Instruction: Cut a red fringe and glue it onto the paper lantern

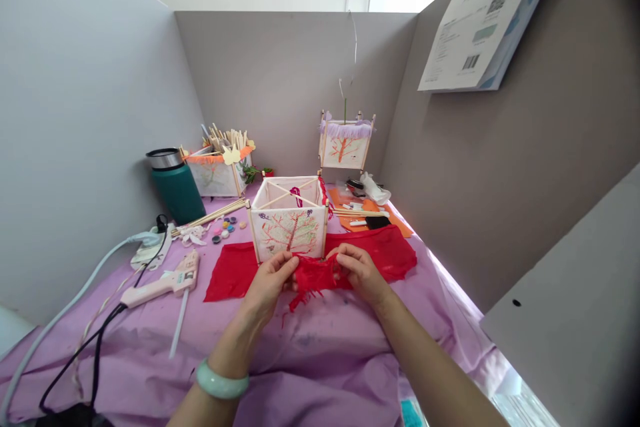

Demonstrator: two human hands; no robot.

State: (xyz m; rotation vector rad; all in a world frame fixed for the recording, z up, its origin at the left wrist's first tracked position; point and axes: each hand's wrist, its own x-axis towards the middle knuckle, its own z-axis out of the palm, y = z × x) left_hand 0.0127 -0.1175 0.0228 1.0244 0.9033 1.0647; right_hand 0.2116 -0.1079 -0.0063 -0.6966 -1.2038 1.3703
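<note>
A small strip of red fabric (316,275) with frayed lower edges is stretched between my two hands. My left hand (273,280) pinches its left end, and my right hand (361,272) pinches the right end. Just behind them stands a white box-shaped lantern (291,232) with a stick frame, crossed sticks on top and a tree drawing on its front. Red fringe runs down its right top edge. A larger red cloth (383,253) lies flat beneath the lantern and shows on both sides.
On the left are a pink glue gun (167,285) with cables, a green bottle (177,190) and a stick-filled box (213,173). A purple-fringed lantern (345,147) hangs at the back right. Orange sheets (400,221) and markers lie below it on the purple tablecloth (320,340).
</note>
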